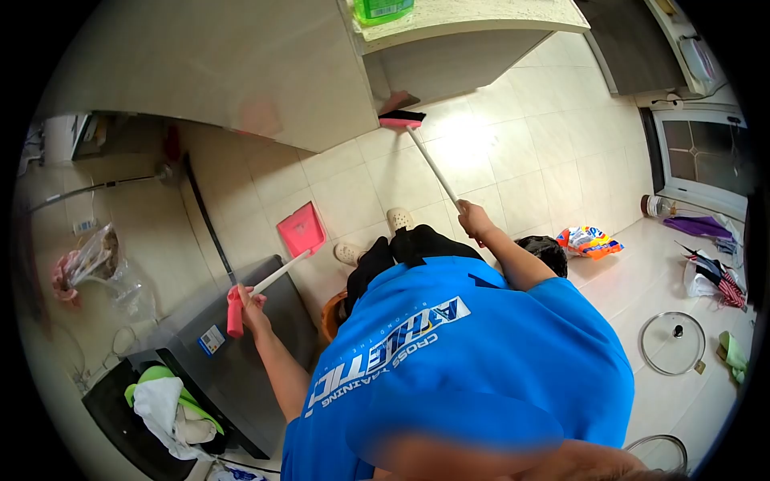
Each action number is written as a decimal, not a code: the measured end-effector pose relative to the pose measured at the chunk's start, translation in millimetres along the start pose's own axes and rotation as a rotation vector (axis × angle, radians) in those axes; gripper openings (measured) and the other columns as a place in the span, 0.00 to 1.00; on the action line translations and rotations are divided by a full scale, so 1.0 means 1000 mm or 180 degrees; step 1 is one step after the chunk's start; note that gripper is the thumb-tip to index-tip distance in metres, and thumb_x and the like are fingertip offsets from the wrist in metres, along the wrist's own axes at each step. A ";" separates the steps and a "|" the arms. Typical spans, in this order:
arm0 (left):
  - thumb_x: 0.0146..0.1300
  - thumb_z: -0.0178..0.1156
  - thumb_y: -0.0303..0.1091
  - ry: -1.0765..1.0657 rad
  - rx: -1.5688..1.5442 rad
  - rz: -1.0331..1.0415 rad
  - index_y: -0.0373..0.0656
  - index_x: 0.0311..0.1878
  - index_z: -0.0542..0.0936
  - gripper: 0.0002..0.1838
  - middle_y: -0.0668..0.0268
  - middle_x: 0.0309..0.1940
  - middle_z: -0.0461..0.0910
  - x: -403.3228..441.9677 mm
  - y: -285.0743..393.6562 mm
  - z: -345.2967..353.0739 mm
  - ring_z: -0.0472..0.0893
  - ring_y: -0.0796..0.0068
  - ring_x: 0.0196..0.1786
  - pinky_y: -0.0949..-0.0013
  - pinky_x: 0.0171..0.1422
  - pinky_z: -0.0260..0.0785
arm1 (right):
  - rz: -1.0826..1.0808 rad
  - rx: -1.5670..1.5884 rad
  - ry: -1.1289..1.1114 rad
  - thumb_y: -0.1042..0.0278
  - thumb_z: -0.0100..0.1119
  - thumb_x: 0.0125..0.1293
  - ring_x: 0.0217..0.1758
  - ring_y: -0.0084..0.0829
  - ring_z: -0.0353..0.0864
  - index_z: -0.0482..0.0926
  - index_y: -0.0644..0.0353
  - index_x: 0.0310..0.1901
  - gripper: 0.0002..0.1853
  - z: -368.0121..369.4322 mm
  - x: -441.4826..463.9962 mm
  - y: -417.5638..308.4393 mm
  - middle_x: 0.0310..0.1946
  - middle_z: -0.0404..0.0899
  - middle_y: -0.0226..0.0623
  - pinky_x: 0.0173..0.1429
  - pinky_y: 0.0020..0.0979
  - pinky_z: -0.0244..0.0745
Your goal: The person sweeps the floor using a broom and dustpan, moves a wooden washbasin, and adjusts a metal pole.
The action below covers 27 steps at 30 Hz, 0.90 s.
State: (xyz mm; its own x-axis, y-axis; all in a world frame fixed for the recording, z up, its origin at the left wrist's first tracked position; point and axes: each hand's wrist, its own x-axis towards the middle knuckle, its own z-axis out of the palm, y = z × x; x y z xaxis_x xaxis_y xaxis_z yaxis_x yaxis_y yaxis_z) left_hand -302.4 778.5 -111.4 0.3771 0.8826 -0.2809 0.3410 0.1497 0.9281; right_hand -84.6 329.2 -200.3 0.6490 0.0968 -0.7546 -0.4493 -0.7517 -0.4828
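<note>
My left hand [252,308] is closed round the upper white handle of a pink dustpan [303,231], just beside its pink grip end. The pan rests on the tiled floor [345,180] to the left of my feet. With its fingers wrapped round a white stick, my right hand [475,221] holds a broom [401,120]. The broom's pink head with dark bristles touches the floor at the lower corner of the cabinet under the counter.
A grey bin [241,361] stands at the left beside a black container with cloths. Cabinets [233,72] bound the far side. At the right are a black bag [544,255], a colourful packet [589,242], a glass lid [672,343] and a bottle [659,206].
</note>
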 end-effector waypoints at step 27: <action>0.60 0.52 0.40 0.0310 -0.0471 -0.0210 0.47 0.40 0.67 0.10 0.69 0.27 0.70 -0.016 -0.006 -0.018 0.68 0.82 0.16 0.81 0.22 0.62 | -0.0948 -0.0894 -0.0173 0.70 0.48 0.54 0.44 0.49 0.72 0.66 0.60 0.53 0.21 -0.008 -0.018 0.011 0.38 0.73 0.55 0.48 0.40 0.68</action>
State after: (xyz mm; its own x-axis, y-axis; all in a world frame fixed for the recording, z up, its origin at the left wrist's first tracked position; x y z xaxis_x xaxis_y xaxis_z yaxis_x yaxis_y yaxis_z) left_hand -325.3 771.7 -108.0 0.2706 0.9065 -0.3240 0.2292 0.2663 0.9363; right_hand -96.3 314.3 -188.9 0.6885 0.3658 -0.6263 -0.0567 -0.8337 -0.5493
